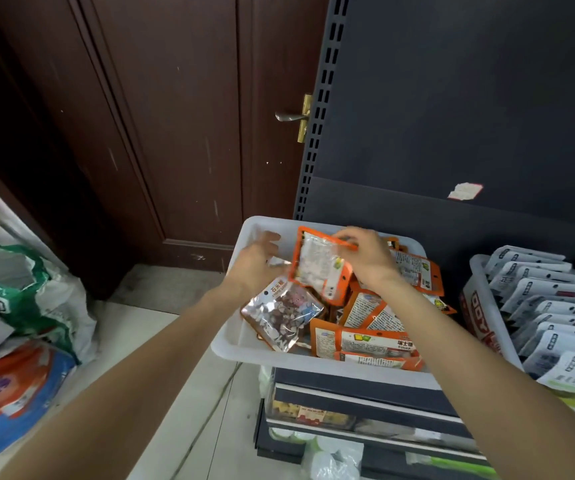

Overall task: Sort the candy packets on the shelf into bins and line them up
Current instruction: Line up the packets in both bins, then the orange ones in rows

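A white bin (230, 351) on the shelf holds several orange candy packets (376, 341) in a loose heap. My right hand (371, 256) pinches the top edge of one orange packet with a clear window (319, 268) and holds it upright over the bin. My left hand (255, 263) hovers at the bin's left side with its fingers spread, blurred, close to that packet's left edge. Below it a clear packet of brown and pink sweets (282, 315) lies tilted against the bin's front left corner.
A second white bin (483, 306) to the right holds several white packets standing in a row. Lower shelves (359, 407) carry more goods. Plastic bags (19, 306) lie on the floor at left, before a dark wooden door (175, 116).
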